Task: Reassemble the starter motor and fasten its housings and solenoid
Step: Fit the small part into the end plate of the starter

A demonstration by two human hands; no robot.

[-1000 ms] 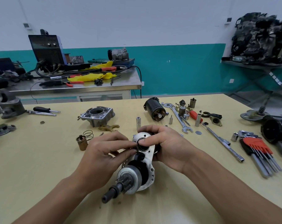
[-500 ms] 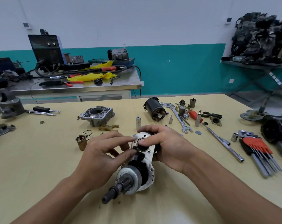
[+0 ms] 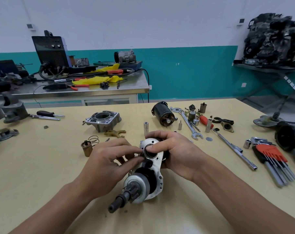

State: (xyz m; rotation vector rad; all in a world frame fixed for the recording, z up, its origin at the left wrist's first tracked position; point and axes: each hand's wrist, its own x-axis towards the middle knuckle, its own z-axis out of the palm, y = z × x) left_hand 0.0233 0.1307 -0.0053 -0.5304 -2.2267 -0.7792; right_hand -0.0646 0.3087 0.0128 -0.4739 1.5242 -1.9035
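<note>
The starter motor assembly (image 3: 147, 176) lies on the yellow table (image 3: 42, 174), its silver mounting plate facing me and its pinion shaft pointing at the near edge. My right hand (image 3: 178, 154) grips the assembly's upper end, with the thumb at the rim of the round opening. My left hand (image 3: 107, 164) pinches a small dark part at that opening's left edge. Farther back lie a grey nose housing (image 3: 103, 119), the black motor body (image 3: 163, 113), a tan shift fork (image 3: 115, 133), and a brass plunger (image 3: 87, 147) with its spring (image 3: 94, 139).
Right of the assembly lie a combination wrench (image 3: 189, 122), a long extension bar (image 3: 233, 146), sockets, a washer and a red hex key set (image 3: 275, 159). A screwdriver (image 3: 48, 114) and a vise (image 3: 11, 108) sit at the far left. A steel bench stands behind.
My left fingers have shifted slightly right and closed tighter on the small dark part at the opening. My right hand and the assembly stay where they were.
</note>
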